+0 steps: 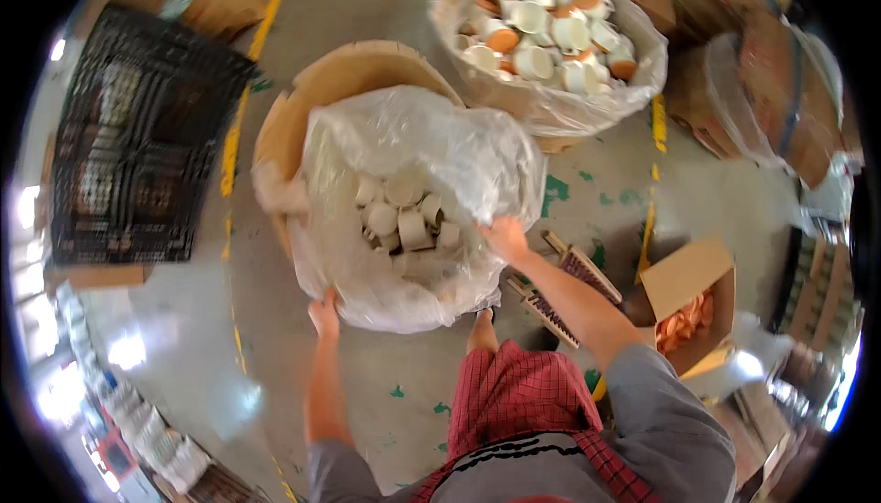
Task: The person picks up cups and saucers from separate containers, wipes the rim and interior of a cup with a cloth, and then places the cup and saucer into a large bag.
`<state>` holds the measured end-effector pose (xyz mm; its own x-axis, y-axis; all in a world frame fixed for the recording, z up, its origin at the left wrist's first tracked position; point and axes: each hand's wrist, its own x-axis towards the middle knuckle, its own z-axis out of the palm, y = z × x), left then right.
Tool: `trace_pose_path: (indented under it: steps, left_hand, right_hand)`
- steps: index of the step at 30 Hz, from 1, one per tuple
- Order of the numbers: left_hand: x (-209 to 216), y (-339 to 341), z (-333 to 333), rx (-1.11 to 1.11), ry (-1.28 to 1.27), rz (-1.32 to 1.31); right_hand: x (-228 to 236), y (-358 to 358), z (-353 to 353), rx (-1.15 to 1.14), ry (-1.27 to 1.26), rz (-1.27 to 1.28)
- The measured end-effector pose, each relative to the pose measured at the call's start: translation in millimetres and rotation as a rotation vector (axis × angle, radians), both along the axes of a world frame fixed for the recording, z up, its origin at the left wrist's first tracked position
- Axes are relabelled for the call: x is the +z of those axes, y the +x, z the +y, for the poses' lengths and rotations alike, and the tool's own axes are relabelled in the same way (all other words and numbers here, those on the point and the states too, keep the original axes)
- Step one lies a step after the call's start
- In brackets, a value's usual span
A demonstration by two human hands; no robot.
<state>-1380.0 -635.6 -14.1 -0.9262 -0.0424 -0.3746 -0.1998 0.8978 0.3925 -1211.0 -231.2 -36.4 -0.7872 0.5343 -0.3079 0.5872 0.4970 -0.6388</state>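
Note:
A see-through plastic liner bag point(404, 306) fills a round cardboard drum point(367, 58) in front of me, its edges spilling over the rim. Several plain white mugs point(416, 230) lie heaped deep inside it. At the near left edge my left hand point(324, 313) is closed on the plastic. My right hand point(503, 237) grips the bag's right edge, fingers pinched around the film. The drum's far wall stands bare of plastic, while most of its near side is hidden under the bag.
A second lined drum point(587, 127) at the far right holds white mugs point(569, 35), some with orange-brown parts. Black plastic crates point(138, 145) stand left. Near my right arm are wooden brushes point(551, 315) and an open carton point(688, 269) with orange pieces. Yellow lines point(229, 163) mark the floor.

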Motion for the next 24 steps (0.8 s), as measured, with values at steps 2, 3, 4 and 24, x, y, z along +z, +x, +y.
trace_pose_path:
  steps: [2, 3, 4, 24]
  left_hand:
    - [-59, 45, 0, 0.254, 0.304, 0.019]
    - [-83, 54, 0, 0.289, 0.262, 0.059]
    - [-102, 62, 5, 0.318, 0.225, 0.096]
    - [45, 138, 230, -0.884, 0.306, -0.356]
  right_hand:
    - [-18, 19, -9, -0.016, -0.02, -0.154]
    - [-27, 29, -8, -0.068, -0.086, -0.198]
    - [-40, 44, -4, -0.127, -0.149, -0.242]
    - [142, 304, 142, -0.217, -0.309, -0.156]
